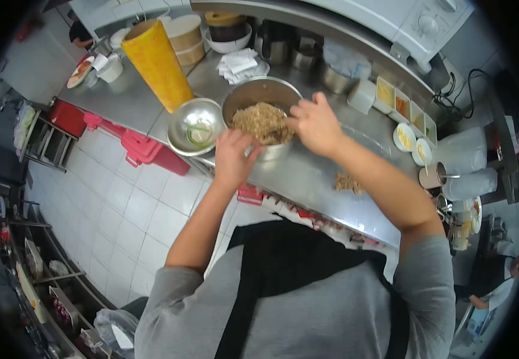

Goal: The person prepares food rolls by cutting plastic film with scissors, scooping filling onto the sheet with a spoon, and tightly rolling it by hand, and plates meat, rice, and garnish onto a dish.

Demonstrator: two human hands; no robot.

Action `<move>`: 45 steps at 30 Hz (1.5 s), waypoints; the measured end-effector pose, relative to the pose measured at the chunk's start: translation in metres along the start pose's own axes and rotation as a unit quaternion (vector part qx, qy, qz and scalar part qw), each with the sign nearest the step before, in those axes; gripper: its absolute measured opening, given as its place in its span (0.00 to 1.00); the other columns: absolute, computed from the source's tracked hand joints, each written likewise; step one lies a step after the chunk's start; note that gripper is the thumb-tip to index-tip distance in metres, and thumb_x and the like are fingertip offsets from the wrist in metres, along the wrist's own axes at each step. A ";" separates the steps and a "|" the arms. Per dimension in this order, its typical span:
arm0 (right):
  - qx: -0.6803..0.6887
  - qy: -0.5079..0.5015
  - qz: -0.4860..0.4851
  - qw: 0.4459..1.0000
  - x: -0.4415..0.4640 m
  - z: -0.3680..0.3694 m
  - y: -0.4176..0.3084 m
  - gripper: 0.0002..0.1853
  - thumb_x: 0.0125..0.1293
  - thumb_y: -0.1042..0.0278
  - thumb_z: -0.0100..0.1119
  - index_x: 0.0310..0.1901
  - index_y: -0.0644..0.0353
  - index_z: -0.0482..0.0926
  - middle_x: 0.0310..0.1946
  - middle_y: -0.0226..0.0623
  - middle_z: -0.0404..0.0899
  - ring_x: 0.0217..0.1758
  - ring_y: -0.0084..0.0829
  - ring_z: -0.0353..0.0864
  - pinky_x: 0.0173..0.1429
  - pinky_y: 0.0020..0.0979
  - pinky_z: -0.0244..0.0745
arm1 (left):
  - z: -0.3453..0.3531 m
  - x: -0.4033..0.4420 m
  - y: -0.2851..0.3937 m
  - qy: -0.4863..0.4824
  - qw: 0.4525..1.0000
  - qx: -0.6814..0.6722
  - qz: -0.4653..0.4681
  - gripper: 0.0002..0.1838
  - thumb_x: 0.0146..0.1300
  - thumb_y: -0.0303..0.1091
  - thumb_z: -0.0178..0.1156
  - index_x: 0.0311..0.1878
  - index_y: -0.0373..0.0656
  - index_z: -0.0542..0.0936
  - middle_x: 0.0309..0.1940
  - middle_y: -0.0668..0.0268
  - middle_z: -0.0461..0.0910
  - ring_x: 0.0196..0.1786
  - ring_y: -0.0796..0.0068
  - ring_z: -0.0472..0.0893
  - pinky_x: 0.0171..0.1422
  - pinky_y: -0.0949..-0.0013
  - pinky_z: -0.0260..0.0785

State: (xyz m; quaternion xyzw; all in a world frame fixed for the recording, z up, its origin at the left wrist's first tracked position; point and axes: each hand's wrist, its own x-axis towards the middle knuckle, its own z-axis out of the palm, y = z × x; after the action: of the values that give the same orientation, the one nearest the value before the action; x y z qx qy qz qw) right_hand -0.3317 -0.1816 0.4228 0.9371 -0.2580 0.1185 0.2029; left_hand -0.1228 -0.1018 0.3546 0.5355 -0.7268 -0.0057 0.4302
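Note:
A deep metal pot [253,91] on the steel counter holds a heap of brown, crumbly food [262,119]. At the pot's near left rim is my left hand [234,154], its fingers bent over the edge by the food. My right hand [316,124] reaches the right rim with curled fingers; their tips and anything in them are hidden. Beside the pot on the left, a steel bowl [178,127] has a green strip [199,135] inside. A small pile of the same brown food [347,183] lies on the counter under my right forearm.
A tall yellow cylinder [158,66] stands behind the bowl. White papers [241,64] lie behind the pot. Trays of toppings [402,106] and two small white bowls [404,137] are at right. Red bins [151,152] stand below. Other people [501,281] are at the far right and upper left.

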 end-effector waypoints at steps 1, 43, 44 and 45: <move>0.011 -0.003 -0.003 1.000 0.001 -0.006 -0.002 0.07 0.54 0.68 0.54 0.26 0.47 0.83 0.27 0.23 0.78 0.41 0.25 0.75 0.52 0.38 0.61 | 0.000 -0.002 0.001 0.009 1.000 0.001 0.009 0.11 0.42 0.31 0.73 0.27 0.46 0.78 0.31 0.67 0.77 0.40 0.61 0.74 0.48 0.59 0.64; -0.032 0.079 0.113 0.990 0.045 0.005 0.007 0.05 0.53 0.68 0.57 0.28 0.47 0.83 0.31 0.20 0.77 0.45 0.24 0.74 0.55 0.43 0.58 | -0.005 -0.018 -0.015 0.041 0.961 -0.143 -0.234 0.35 0.45 0.26 0.75 0.57 0.37 0.68 0.53 0.59 0.71 0.49 0.66 0.75 0.57 0.65 0.71; -0.038 0.094 0.110 0.989 0.048 0.004 0.005 0.05 0.53 0.68 0.57 0.28 0.47 0.83 0.32 0.19 0.77 0.45 0.24 0.74 0.55 0.43 0.58 | -0.004 -0.017 -0.015 0.037 0.959 -0.147 -0.240 0.35 0.45 0.26 0.75 0.57 0.37 0.68 0.53 0.58 0.71 0.50 0.66 0.75 0.57 0.65 0.71; -0.044 0.108 0.107 0.987 0.050 0.004 0.001 0.05 0.53 0.68 0.58 0.28 0.47 0.83 0.32 0.19 0.77 0.45 0.25 0.75 0.55 0.43 0.58 | -0.003 -0.016 -0.015 0.033 0.956 -0.151 -0.248 0.35 0.45 0.26 0.74 0.58 0.37 0.68 0.53 0.58 0.71 0.50 0.66 0.76 0.57 0.65 0.71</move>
State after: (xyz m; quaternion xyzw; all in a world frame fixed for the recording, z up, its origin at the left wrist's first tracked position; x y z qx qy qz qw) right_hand -0.2898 -0.2062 0.4366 0.8762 -0.3382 0.2280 0.2567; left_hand -0.1084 -0.0941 0.3390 0.6273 -0.5471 -0.2044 0.5152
